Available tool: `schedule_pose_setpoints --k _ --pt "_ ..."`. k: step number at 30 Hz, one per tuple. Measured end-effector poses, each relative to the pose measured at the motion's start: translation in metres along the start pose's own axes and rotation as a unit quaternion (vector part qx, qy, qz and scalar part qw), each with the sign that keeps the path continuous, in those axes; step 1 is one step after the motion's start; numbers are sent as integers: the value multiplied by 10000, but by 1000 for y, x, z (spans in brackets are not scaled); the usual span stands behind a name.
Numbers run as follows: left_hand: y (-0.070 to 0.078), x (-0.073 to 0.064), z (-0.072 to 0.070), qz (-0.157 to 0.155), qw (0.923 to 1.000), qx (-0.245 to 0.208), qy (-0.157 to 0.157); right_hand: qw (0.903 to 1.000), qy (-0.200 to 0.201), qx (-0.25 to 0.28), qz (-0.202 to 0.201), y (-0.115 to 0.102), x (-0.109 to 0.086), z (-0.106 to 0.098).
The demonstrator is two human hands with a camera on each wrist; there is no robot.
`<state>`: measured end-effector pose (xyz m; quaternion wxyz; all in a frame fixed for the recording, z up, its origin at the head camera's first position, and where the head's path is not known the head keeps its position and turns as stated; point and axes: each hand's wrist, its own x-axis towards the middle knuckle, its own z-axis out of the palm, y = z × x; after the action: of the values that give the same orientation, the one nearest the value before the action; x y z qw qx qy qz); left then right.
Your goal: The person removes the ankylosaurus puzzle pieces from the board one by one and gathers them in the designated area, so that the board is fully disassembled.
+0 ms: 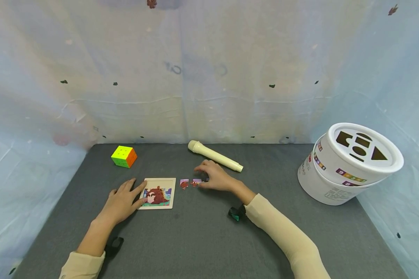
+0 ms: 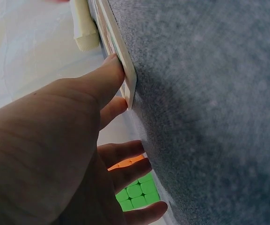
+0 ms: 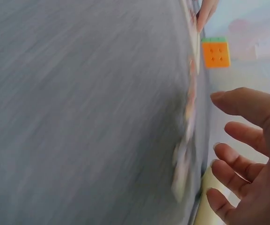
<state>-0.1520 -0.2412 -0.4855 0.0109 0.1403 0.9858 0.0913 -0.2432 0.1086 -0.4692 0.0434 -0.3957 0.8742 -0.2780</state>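
A small jigsaw puzzle [image 1: 157, 195] in a pale wooden frame lies on the dark table, showing a reddish-brown animal; the upper part of its picture lacks pieces. My left hand [image 1: 120, 203] rests at the frame's left side, thumb on the puzzle and index finger at the edge, the other fingers spread on the table. Right of the frame lie a puzzle piece [image 1: 184, 183] and a second piece [image 1: 196, 182]. Over more pieces, partly hidden, hovers my right hand [image 1: 218, 177]. Its fingers are loosely bent, with nothing between them in the right wrist view.
Behind the puzzle, to the left, sits a yellow, green and orange puzzle cube [image 1: 123, 156]. A cream toy microphone [image 1: 216, 156] lies beyond my right hand. On the right stands a white bucket [image 1: 349, 170] with shaped holes in its lid. Pale sheeting [image 1: 209, 120] hangs round the table.
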Motion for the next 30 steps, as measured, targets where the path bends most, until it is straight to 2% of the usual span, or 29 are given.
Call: schedule_pose_setpoints --k 9,14,21,25,30 --pt "-1 0 0 70 10000 13 -14 9973 -568 -39 -471 -35 43 22" --pt "-2 0 0 100 9999 61 -22 9952 -808 68 -547 -58 67 37" --pt "-2 -1 -2 163 9998 127 -7 9933 -1086 37 -394 -81 92 59" --pt "-2 0 -3 161 9998 127 -50 9928 -1176 -28 -224 -88 96 67" --pt "-2 1 -3 124 9998 120 -89 9939 -1095 -105 31 -92 96 72"
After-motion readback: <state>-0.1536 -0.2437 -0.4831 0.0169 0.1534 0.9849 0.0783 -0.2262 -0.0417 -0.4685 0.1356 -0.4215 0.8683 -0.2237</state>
